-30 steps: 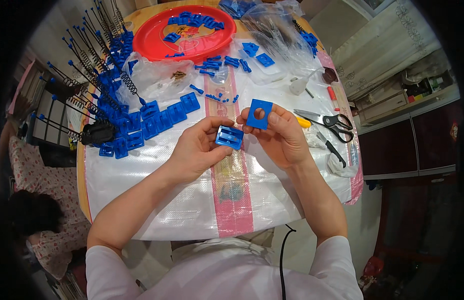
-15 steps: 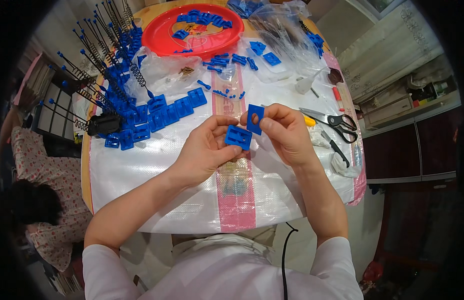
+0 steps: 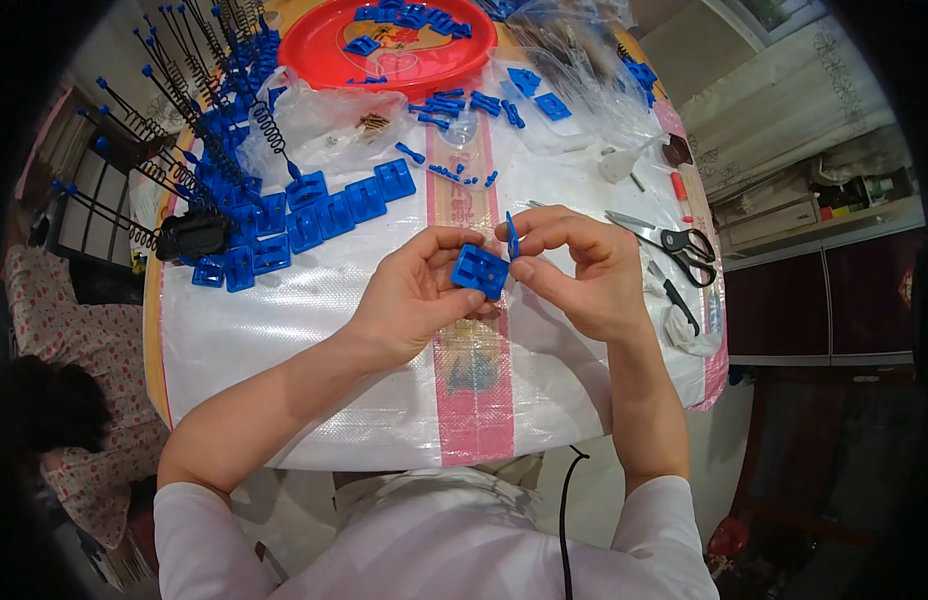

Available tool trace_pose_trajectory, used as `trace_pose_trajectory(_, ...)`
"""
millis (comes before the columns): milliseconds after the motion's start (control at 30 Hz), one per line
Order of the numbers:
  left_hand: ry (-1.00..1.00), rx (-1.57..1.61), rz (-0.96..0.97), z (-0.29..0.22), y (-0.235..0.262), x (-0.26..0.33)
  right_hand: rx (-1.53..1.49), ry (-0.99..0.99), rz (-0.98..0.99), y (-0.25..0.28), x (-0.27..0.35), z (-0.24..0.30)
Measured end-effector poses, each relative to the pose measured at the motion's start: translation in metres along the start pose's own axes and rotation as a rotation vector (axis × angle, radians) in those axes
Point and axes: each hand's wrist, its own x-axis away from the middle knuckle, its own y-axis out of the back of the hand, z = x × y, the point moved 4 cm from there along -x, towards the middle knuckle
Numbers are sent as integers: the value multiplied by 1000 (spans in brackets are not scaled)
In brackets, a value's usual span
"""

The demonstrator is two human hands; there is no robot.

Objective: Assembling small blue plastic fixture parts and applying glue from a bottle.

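In my left hand (image 3: pixel 416 297) I grip a square blue plastic base (image 3: pixel 478 272) with recesses, its hollow side facing up. My right hand (image 3: pixel 581 270) pinches a thin blue plastic plate (image 3: pixel 512 237) between thumb and fingers. That plate is turned nearly edge-on, close beside the base's right edge. Whether the two parts touch I cannot tell. Beyond my hands lie several small blue pegs (image 3: pixel 466 179) and a blue dumbbell-shaped piece (image 3: pixel 410 154). A row of blue bases (image 3: pixel 364 199) stretches to the left of them.
Blue pieces with black springs (image 3: pixel 269 125) crowd the left side. At the back stands a red basin (image 3: pixel 293 68) with blue parts. Scissors (image 3: pixel 684 246), a black-handled knife (image 3: pixel 680 305) and a red marker (image 3: pixel 681 196) lie at right. Brass screws (image 3: pixel 373 122) sit on a plastic bag (image 3: pixel 319 110).
My right hand has turned the thin plate from showing its holed face to nearly edge-on. The base in my left hand has tilted slightly. The whole view has shifted a little.
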Motion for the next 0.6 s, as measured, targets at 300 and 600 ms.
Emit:
trace_pose_trajectory(300,-28,17,5,-1,-1,0,302,175,29,-11,-3,23)
trace_pose_trajectory(600,3,64,39,-2,9,1,536,285,117,-20,-9,39)
